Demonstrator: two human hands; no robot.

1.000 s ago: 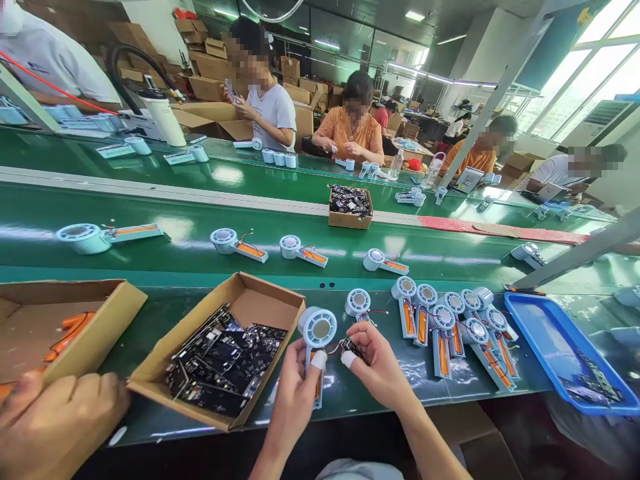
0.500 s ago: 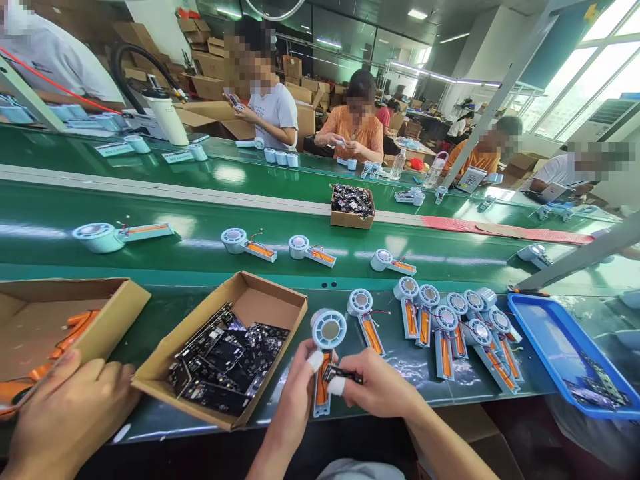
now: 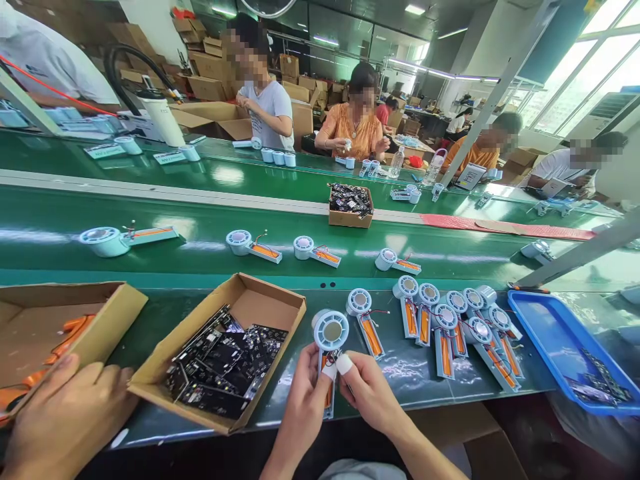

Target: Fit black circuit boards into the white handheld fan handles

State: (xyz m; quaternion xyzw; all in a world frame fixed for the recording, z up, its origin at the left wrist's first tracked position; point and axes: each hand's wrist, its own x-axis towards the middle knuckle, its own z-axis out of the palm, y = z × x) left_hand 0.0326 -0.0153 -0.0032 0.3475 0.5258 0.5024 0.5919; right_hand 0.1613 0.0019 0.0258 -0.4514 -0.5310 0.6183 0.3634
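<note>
My left hand (image 3: 306, 407) grips the handle of a light-blue handheld fan unit (image 3: 331, 331) with an orange battery, held upright over the table's front edge. My right hand (image 3: 369, 393), thumb in a white finger cot, pinches against the handle just below the round fan head; whatever it presses there is hidden by my fingers. Left of my hands an open cardboard box (image 3: 265, 301) holds several black circuit boards (image 3: 225, 360). To the right lies a cluster of several similar fan units (image 3: 453, 323).
Another person's hand (image 3: 65, 413) rests at a cardboard box (image 3: 107, 317) with orange parts at lower left. More fan units (image 3: 250, 245) lie on the green belt. A blue tray (image 3: 560, 340) sits at right, a small box of boards (image 3: 350, 203) beyond. Workers sit opposite.
My right hand brought the small black board from beside the fan in onto its handle, and both hands closed together. The fan units on the belt shifted right.
</note>
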